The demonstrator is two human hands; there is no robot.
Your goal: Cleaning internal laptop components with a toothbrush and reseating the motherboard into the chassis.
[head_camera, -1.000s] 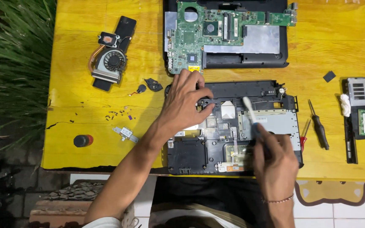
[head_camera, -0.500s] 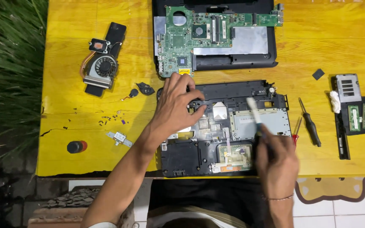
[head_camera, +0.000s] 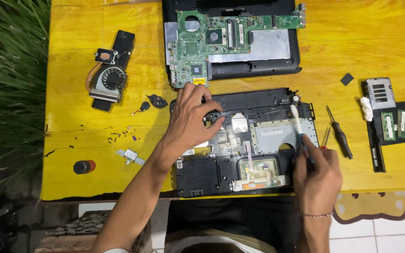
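A black laptop base shell point(head_camera: 240, 140) is seen lying near the front edge of the yellow counter point(head_camera: 71, 70), opened up, with its inner frame and a silver plate exposed; the left hand point(head_camera: 191, 119) is laid flat on the upper left part of this shell, fingers spread and pressing down, clasping nothing; the right hand point(head_camera: 317, 175) is closed around the dark handle of a small brush point(head_camera: 298, 126), whose pale bristle end is held against the shell's upper right area, just beside the silver plate. Compared with half a second ago, the brush tip is found a little farther up and to the right on the shell, while the left hand has stayed in the same bracing spot; from this it may be judged that sweeping of the shell's interior is under way and not finished. Above the shell, a green motherboard point(head_camera: 221, 42) is rested on another black housing point(head_camera: 254, 65); a cooling fan with copper pipe point(head_camera: 106, 77) is set well to the left; two screwdrivers point(head_camera: 339, 133) are laid just right of the shell; memory modules on a black cover point(head_camera: 394, 124) are placed farther right.
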